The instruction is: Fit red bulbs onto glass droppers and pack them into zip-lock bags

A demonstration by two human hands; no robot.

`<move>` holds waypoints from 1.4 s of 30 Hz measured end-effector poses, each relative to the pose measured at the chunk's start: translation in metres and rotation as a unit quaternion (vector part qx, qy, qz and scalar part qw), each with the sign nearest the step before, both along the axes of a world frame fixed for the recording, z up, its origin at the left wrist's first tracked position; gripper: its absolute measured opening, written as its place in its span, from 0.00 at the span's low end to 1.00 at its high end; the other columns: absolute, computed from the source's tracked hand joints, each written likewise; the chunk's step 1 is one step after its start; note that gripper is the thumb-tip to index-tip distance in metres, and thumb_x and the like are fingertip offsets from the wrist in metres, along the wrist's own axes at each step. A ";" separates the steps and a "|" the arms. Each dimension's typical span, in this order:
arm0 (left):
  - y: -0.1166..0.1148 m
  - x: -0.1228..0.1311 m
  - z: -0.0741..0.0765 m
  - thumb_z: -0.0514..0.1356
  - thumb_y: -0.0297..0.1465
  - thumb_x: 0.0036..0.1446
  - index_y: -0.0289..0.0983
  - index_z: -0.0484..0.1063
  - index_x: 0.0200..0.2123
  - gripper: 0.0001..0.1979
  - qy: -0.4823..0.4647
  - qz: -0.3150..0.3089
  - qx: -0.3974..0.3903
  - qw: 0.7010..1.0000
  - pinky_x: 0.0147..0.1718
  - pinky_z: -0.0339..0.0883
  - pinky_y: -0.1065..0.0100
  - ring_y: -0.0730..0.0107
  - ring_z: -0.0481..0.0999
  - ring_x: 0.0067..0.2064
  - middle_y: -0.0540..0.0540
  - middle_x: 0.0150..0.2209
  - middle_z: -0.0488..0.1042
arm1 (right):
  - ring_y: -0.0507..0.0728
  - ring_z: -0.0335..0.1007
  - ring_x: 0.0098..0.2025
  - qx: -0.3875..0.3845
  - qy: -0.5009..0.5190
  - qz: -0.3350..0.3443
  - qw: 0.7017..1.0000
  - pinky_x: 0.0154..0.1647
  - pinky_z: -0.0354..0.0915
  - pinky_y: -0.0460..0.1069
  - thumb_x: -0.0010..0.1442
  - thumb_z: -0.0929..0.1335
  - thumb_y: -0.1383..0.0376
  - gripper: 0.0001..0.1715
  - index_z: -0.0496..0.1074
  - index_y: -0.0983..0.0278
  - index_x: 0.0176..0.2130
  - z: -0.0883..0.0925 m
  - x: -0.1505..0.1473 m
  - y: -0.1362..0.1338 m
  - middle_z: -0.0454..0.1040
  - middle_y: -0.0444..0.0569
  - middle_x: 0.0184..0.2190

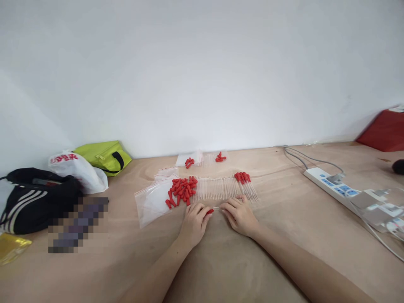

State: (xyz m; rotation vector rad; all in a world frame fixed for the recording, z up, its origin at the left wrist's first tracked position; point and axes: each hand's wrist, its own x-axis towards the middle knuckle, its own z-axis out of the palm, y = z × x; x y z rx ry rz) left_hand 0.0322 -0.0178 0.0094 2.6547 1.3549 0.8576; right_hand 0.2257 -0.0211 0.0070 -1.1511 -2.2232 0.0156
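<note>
My left hand (195,222) pinches a red rubber dropper bulb (210,211) between thumb and fingers. Opposite it, my right hand (240,216) has its fingers closed on a thin clear dropper tube (216,208), whose end points at the bulb. Whether tube and bulb touch is too small to tell. Beyond my hands lies a row of bare clear tubes (214,188) side by side. At the row's right end, several tubes carry red bulbs (242,177). A heap of loose red bulbs (183,188) rests at its left, partly on clear zip bags (151,202).
Small bags with a few red bulbs (189,162) lie near the wall. A white power strip (328,185) with plugs and cables is on the right, a red bag (383,130) behind it. Leftward are a yellow-green bag (101,153), a white plastic bag (78,172) and a black bag (38,202).
</note>
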 end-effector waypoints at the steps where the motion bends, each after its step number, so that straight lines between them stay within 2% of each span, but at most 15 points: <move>1: 0.000 0.000 0.001 0.51 0.30 0.59 0.38 0.69 0.37 0.08 0.002 0.001 0.000 1.000 0.37 0.60 0.61 0.64 0.68 0.37 0.46 0.32 0.70 | 0.52 0.63 0.34 0.003 -0.004 0.001 1.000 0.42 0.46 0.51 0.60 0.59 0.68 0.11 0.69 0.63 0.36 0.000 0.000 0.000 0.72 0.47 0.31; 9: 0.000 0.000 0.004 0.49 0.30 0.60 0.37 0.69 0.34 0.10 -0.015 -0.005 -0.008 1.000 0.38 0.59 0.61 0.65 0.68 0.37 0.46 0.33 0.71 | 0.51 0.64 0.33 0.024 -0.020 0.008 0.999 0.44 0.46 0.52 0.59 0.59 0.68 0.11 0.70 0.61 0.37 0.000 0.000 -0.001 0.72 0.46 0.30; 17: -0.001 -0.002 0.006 0.48 0.29 0.60 0.39 0.69 0.32 0.10 -0.023 -0.052 -0.002 0.998 0.41 0.57 0.61 0.67 0.69 0.35 0.48 0.30 0.72 | 0.50 0.64 0.33 0.018 -0.002 0.059 0.998 0.44 0.45 0.52 0.58 0.58 0.73 0.18 0.70 0.58 0.41 -0.004 0.005 0.004 0.71 0.45 0.30; 21: -0.002 -0.002 0.008 0.48 0.30 0.60 0.39 0.70 0.32 0.12 -0.013 -0.060 0.003 0.998 0.42 0.56 0.60 0.67 0.68 0.34 0.48 0.29 0.72 | 0.51 0.63 0.32 0.015 0.001 0.067 0.998 0.41 0.46 0.52 0.58 0.58 0.73 0.18 0.71 0.59 0.40 -0.002 0.006 0.005 0.69 0.45 0.29; 27: -0.002 -0.002 0.009 0.48 0.30 0.60 0.39 0.70 0.31 0.12 -0.008 -0.058 -0.002 0.998 0.42 0.56 0.60 0.67 0.68 0.34 0.48 0.28 0.72 | 0.50 0.61 0.29 0.017 -0.021 0.051 0.998 0.36 0.45 0.50 0.58 0.59 0.71 0.17 0.70 0.58 0.43 -0.001 0.003 0.002 0.69 0.45 0.28; 36: -0.002 -0.002 0.010 0.49 0.29 0.58 0.38 0.68 0.28 0.10 -0.001 -0.075 -0.003 0.997 0.44 0.56 0.60 0.68 0.67 0.33 0.49 0.27 0.71 | 0.50 0.59 0.27 -0.029 -0.007 0.057 0.998 0.35 0.44 0.50 0.59 0.57 0.70 0.15 0.71 0.61 0.34 0.000 -0.003 -0.004 0.70 0.45 0.27; 42: -0.003 -0.001 0.011 0.50 0.29 0.58 0.37 0.67 0.28 0.09 0.010 -0.098 -0.015 0.995 0.45 0.55 0.60 0.68 0.67 0.34 0.49 0.28 0.70 | 0.50 0.58 0.26 -0.055 0.012 0.063 0.996 0.34 0.44 0.49 0.59 0.58 0.69 0.14 0.70 0.61 0.32 0.002 -0.007 -0.004 0.70 0.43 0.26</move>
